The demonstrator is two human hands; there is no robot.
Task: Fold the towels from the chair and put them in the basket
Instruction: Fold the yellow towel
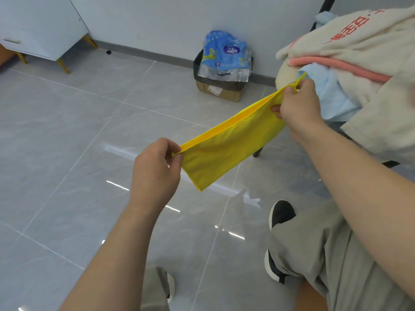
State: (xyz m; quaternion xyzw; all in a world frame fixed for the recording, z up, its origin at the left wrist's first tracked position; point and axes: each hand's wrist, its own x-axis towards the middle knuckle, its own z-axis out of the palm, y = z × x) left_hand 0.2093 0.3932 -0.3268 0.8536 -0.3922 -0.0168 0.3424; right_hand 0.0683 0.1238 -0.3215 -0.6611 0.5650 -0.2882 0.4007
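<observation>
Yellow towel (226, 144): held in the air, doubled over lengthwise, and pulled taut between both hands. Its two layered edges run along the top from hand to hand, and the fold hangs below.

Left hand (157, 169): pinches the near top corner between thumb and curled fingers.

Right hand (296, 104): grips the far top corner, fingers curled round the doubled edge. A thin yellow strip, probably a hanging loop, sticks up just above this hand.

Chair (258, 152): largely hidden by its load; one dark leg shows below the right wrist. A light blue towel (330, 97) lies just behind the right hand. Beyond it lies a pink towel (336, 66), with a cream towel (359, 41) bearing red lettering over that.

Surroundings: well beyond both hands, a cardboard box (221, 89) lined with a black bag stands against the wall, with a blue plastic pack (224, 55) on top of it. Far to the left of the left hand stands a white cabinet (45, 25) on wooden legs. Under the hands are the grey tiled floor (67, 131), grey trousers and dark shoes.
</observation>
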